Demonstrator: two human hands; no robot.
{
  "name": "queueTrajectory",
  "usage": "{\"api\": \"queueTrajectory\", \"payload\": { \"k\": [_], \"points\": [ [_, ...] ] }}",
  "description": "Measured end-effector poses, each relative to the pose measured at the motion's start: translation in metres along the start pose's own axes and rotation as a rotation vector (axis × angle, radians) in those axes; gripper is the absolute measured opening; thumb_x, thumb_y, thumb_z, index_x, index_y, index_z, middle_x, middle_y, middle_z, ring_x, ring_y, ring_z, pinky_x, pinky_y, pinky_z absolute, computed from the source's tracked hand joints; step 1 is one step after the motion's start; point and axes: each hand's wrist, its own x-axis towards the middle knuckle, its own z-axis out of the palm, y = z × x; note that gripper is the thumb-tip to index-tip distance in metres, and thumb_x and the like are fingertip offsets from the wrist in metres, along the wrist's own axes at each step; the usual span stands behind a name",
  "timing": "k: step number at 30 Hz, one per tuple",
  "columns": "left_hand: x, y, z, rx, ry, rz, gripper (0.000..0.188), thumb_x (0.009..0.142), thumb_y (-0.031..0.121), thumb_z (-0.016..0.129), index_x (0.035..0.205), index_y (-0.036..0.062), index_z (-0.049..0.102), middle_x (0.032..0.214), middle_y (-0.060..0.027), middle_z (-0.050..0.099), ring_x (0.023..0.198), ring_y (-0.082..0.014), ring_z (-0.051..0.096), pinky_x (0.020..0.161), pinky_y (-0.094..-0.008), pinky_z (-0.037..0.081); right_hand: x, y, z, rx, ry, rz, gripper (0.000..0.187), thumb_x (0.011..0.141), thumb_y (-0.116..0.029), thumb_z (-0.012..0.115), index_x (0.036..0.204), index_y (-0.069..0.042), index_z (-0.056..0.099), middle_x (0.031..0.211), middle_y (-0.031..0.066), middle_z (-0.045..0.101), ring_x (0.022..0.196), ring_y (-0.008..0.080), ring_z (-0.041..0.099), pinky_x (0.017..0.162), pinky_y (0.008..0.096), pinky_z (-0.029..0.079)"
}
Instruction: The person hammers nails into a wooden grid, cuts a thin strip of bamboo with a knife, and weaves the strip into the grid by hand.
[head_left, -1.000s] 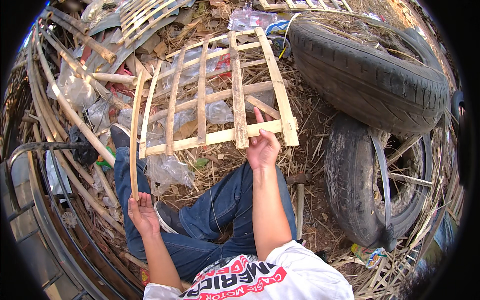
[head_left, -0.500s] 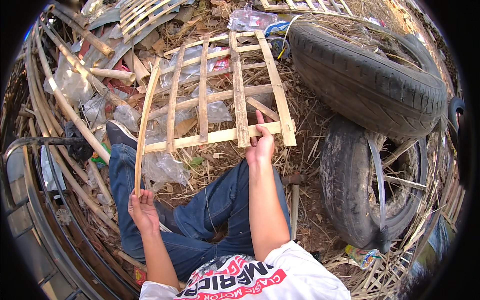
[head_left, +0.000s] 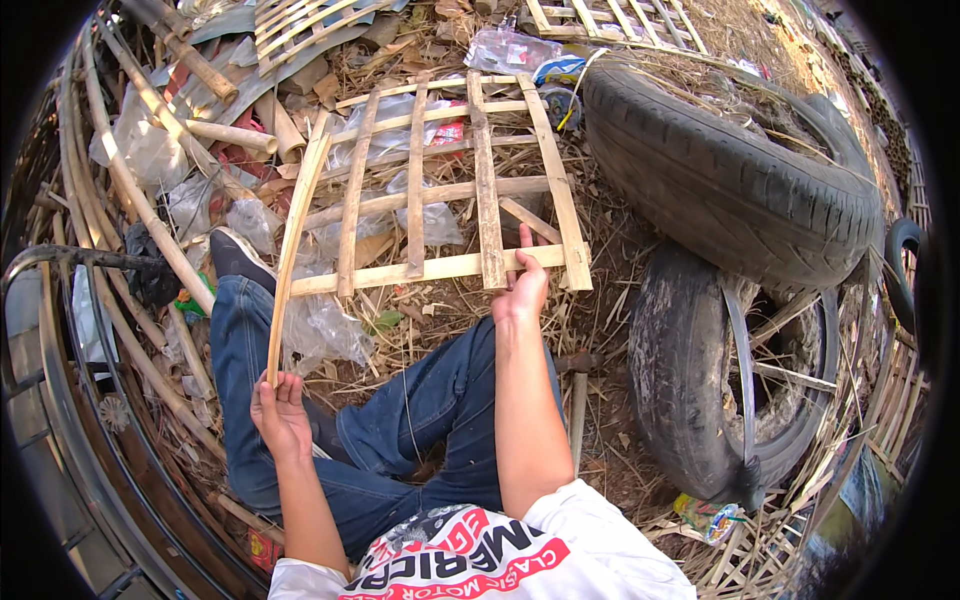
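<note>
I sit on the ground in blue jeans (head_left: 420,420). My left hand (head_left: 280,412) grips the near end of a long thin bamboo strip (head_left: 296,240), which leans up and away along the left side of a bamboo lattice frame (head_left: 440,190). My right hand (head_left: 522,288) holds the frame's near crosspiece close to its right corner. The frame lies flat on dry straw and plastic scraps ahead of my knees.
Two worn tyres (head_left: 730,190) (head_left: 720,370) lie at the right. Bamboo poles (head_left: 150,170), clear plastic bags (head_left: 320,330) and another slatted panel (head_left: 300,25) are piled at the left and back. A curved metal rail (head_left: 60,400) runs along the left edge.
The bamboo strip in my left hand has swung its far end rightward, closer against the frame's left side. My right hand stays on the frame's near crosspiece.
</note>
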Motion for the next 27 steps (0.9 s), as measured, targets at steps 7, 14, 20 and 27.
{"api": "queueTrajectory", "payload": {
  "k": [7, 14, 20, 27],
  "points": [
    [-0.005, 0.004, -0.001, 0.005, -0.01, 0.008, 0.022, 0.095, 0.012, 0.06, 0.11, -0.0031, 0.061, 0.096, -0.0135, 0.07, 0.086, -0.0202, 0.07, 0.084, -0.0341, 0.059, 0.005, 0.0, -0.011, -0.012, -0.061, 0.013, 0.058, 0.082, -0.001, 0.042, 0.14, -0.011, 0.038, 0.142, 0.0013, 0.051, 0.049, 0.0059, 0.037, 0.044, 0.0183, 0.034],
    [-0.005, -0.026, 0.017, 0.033, -0.066, -0.027, 0.018, 0.09, 0.003, 0.063, 0.106, -0.0052, 0.063, 0.096, -0.0162, 0.069, 0.086, -0.0245, 0.07, 0.084, -0.0373, 0.059, 0.007, -0.002, -0.019, -0.171, 0.116, 0.0, 0.053, 0.083, -0.008, 0.055, 0.134, -0.005, 0.043, 0.122, 0.0099, 0.065, 0.049, 0.0052, 0.035, 0.044, 0.0176, 0.029],
    [0.003, -0.083, 0.036, 0.307, -0.088, 0.005, 0.023, 0.083, -0.006, 0.068, 0.106, -0.0071, 0.064, 0.098, -0.0158, 0.069, 0.088, -0.0196, 0.069, 0.082, -0.0298, 0.057, -0.002, -0.005, -0.02, -0.188, 0.155, -0.007, 0.039, 0.084, -0.009, 0.057, 0.122, -0.004, 0.05, 0.117, 0.0084, 0.066, 0.056, 0.0073, 0.043, 0.057, 0.0214, 0.04],
    [0.003, -0.123, 0.05, 0.563, -0.171, 0.184, 0.025, 0.076, -0.007, 0.075, 0.1, -0.0036, 0.068, 0.098, -0.0091, 0.068, 0.086, -0.0134, 0.066, 0.074, -0.0247, 0.054, -0.007, -0.013, -0.027, -0.195, 0.085, 0.028, 0.03, 0.087, -0.011, 0.056, 0.116, -0.004, 0.051, 0.123, 0.0086, 0.062, 0.07, 0.0113, 0.051, 0.07, 0.0277, 0.045]
  ]
}}
